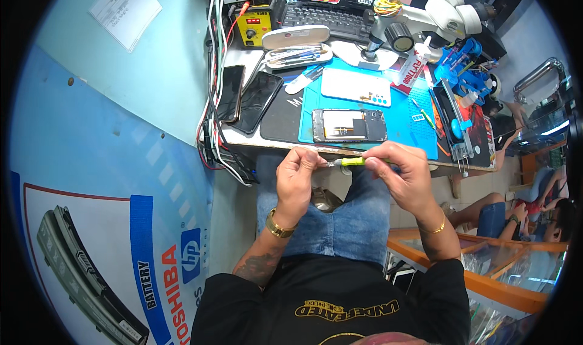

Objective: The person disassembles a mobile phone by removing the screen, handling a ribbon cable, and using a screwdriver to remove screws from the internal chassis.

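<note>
My right hand is closed round a slim screwdriver-like tool with a lime-green handle and a metal end pointing left. Thumb and fingers of my left hand pinch together at that metal end; its tip is hidden between them. Both hands hover over my lap, just in front of the bench edge. Beyond them an opened phone lies on a blue work mat, its battery and inner parts showing. A white phone back cover lies behind it.
Two dark phones lie at the left beside hanging cables. Behind are a pen case, a yellow soldering station, a keyboard and a microscope. A glue tube and a blue tool rack stand right.
</note>
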Demonstrator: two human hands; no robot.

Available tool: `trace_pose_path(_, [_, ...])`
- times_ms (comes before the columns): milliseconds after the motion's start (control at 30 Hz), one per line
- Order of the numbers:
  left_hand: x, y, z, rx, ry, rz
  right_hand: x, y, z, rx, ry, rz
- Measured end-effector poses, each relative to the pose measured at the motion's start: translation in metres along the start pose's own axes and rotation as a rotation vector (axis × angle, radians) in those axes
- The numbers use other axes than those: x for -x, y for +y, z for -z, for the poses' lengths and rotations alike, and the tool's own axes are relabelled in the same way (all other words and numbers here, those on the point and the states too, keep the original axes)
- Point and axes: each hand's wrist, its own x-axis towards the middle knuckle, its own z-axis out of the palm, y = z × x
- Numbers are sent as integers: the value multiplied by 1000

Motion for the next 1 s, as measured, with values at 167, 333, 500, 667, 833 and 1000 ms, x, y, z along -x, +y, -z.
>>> trace_pose_path(167, [-2,4,1,392,10,269,-1,0,-1,83,96,196])
trace_pose_path(333, [-2,2,3,347,9,262,-2,-1,-4,118,87,240])
trace_pose_path(500, [0,1,1,297,8,255,-3,-2,-3,122,54,233])
trace_pose_path(667, [0,-4,1,248,31,234,-4,-1,-5,132,41,246])
trace_pose_path(833, [2,-13,3,136,55,197,-6,-3,-6,193,-23,332])
trace_pose_path(1000, [3,-19,0,135,122,72,-18,-10,11,211,47,278])
